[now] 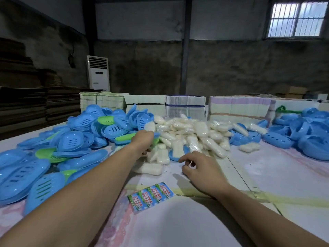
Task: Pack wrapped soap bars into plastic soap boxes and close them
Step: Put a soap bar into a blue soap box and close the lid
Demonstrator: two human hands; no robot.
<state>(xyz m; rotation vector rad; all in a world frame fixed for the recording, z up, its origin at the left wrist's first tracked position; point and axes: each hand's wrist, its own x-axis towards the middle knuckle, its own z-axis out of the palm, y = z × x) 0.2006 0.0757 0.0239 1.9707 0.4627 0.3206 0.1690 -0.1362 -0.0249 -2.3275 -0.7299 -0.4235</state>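
Observation:
A heap of wrapped white soap bars (192, 132) lies mid-table. My left hand (142, 142) reaches into its left edge and grips a green and blue soap box (155, 142), mostly hidden behind the fingers. My right hand (197, 166) hovers just above the table in front of the heap, fingers loosely curled and holding nothing. Just ahead of it a blue box half (171, 155) lies with a soap bar (177, 148) on it. One loose bar (149, 168) rests between my two arms.
Blue and green soap box parts (71, 139) are piled on the left, and more blue ones (311, 132) on the right. A printed label strip (151, 195) lies near me. Stacks of flat cartons (185, 106) line the far edge of the table. A floor air conditioner (98, 73) stands behind.

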